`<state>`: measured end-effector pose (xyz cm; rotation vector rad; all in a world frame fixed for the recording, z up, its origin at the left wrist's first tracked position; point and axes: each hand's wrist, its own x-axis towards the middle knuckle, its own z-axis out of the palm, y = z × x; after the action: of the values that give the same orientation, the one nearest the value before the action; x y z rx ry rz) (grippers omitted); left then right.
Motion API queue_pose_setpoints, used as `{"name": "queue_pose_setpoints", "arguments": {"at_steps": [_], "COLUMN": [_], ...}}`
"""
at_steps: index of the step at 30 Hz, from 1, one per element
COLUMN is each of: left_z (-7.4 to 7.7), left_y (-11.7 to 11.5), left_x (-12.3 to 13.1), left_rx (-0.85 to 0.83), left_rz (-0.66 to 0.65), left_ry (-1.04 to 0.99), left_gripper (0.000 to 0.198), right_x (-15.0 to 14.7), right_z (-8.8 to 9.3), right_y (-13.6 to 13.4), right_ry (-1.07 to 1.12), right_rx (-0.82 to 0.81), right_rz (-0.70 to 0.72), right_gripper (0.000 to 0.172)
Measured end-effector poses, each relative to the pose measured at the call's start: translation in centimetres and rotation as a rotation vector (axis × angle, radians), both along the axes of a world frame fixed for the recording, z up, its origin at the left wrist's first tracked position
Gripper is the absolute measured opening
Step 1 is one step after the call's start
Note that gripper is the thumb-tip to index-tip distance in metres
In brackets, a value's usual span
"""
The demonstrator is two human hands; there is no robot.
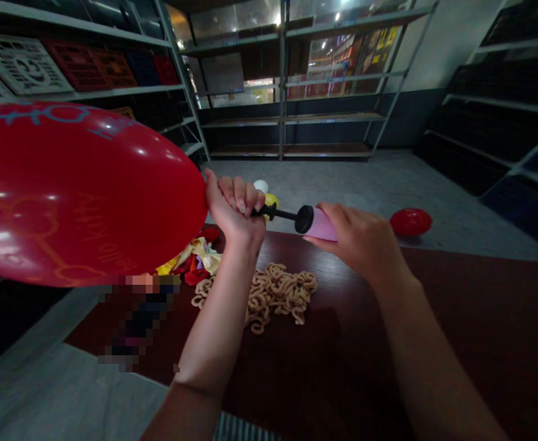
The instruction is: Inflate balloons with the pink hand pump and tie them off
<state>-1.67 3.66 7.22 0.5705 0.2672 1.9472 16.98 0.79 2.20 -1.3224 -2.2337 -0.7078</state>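
Observation:
A big inflated red balloon [126, 202] with printed drawings and lettering fills the left side. My left hand [236, 205] is closed at its neck, where the black end of a balloon pump also enters my fingers; the exact join is hidden. Around the pump's pink body [322, 225] my right hand [361, 242] is closed. A thin black rod [285, 214] shows between the two hands. Below them, a pile of tan rings or curled strips [282, 291] lies on the dark brown table [324, 355]. Deflated balloons [200, 260] in red, yellow and cream lie behind my left forearm.
On the floor beyond the table rest another red balloon [410, 222], a yellow balloon [271, 201] and a white balloon [260, 185]. Metal shelving [282, 116] stands at the back, with crates [25, 64] on the left shelves. Dark shelves [494, 122] line the right.

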Motion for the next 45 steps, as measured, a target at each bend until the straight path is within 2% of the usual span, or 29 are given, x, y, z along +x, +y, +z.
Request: {"name": "queue_pose_setpoints", "arguments": {"at_steps": [4,7,11,17,22,28,35,41,45], "left_z": [-0.9,-1.4,-1.8,-2.6,-2.8,-1.9,-0.4,2.0,2.5], "left_y": [-0.1,0.0,0.7,2.2,3.0,2.9,2.2,-0.5,-1.2], "left_x": [2.3,2.9,2.2,1.1,0.3,-1.9,-5.1,-5.7,-5.7], "left_rx": [-0.073,-0.109,-0.133,-0.156,-0.138,-0.093,-0.061,-0.008,0.01], "left_rz": [-0.05,-0.054,-0.058,-0.136,-0.15,-0.063,0.04,0.093,0.131], "left_ry": [0.055,0.057,0.055,0.005,-0.046,-0.112,-0.111,-0.08,-0.074], "left_gripper": [0.064,0.064,0.061,0.057,0.053,0.053,0.056,0.055,0.057], "right_x": [-1.1,-1.3,-1.4,-2.0,-1.0,0.9,2.2,1.9,1.2], "right_z": [-0.2,-0.4,-0.6,-1.3,-1.7,-1.5,-0.6,0.1,0.1], "right_y": [-0.1,-0.1,-0.1,0.4,1.0,1.3,1.3,0.6,0.4], "right_ry": [0.019,0.034,0.074,0.118,0.132,0.139,0.088,0.144,0.115], "right_rx": [-0.001,-0.029,-0.065,-0.105,-0.107,-0.102,-0.05,-0.015,0.006], "right_rz": [0.011,0.013,0.012,-0.013,0.008,0.042,0.004,0.039,0.032], "right_gripper": [0.044,0.042,0.043,0.048,0.048,0.05,0.049,0.048,0.05]}}
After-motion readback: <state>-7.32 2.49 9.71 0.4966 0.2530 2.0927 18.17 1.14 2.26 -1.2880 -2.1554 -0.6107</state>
